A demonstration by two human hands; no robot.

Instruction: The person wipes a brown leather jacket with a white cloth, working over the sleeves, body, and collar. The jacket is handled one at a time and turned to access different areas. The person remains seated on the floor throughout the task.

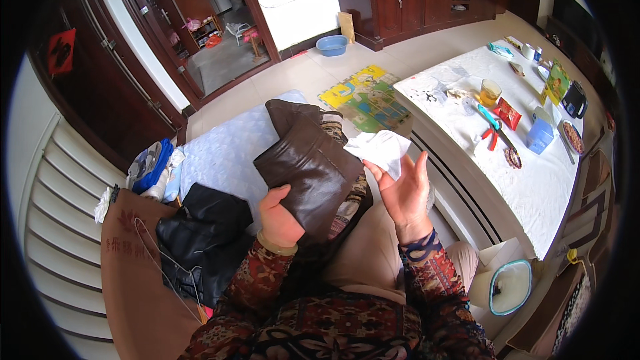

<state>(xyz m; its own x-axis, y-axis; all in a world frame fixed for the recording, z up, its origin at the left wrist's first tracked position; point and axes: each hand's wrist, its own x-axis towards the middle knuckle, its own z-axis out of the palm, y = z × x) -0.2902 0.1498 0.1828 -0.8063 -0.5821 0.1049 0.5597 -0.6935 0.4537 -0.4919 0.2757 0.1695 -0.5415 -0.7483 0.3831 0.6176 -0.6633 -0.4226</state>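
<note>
A dark brown leather garment with a patterned lining (315, 170) lies across my lap and the light blue quilted cover. My left hand (281, 217) grips its near left edge, the thumb on top and the fingers hidden beneath the leather. At the garment's right, my right hand (402, 185) is turned palm up. A crumpled white tissue or cloth (382, 150) rests against its fingertips, pinched at its lower edge. To the left of my left hand lies a black leather garment (205, 235).
A wire hanger (172, 267) lies by the black garment, near folded clothes (152, 167). On the right, a white-covered table (520, 200) bears red-handled pliers (491, 135), a glass of amber liquid (489, 94) and a kettle (575, 100). A waste bin (510, 287) stands below it.
</note>
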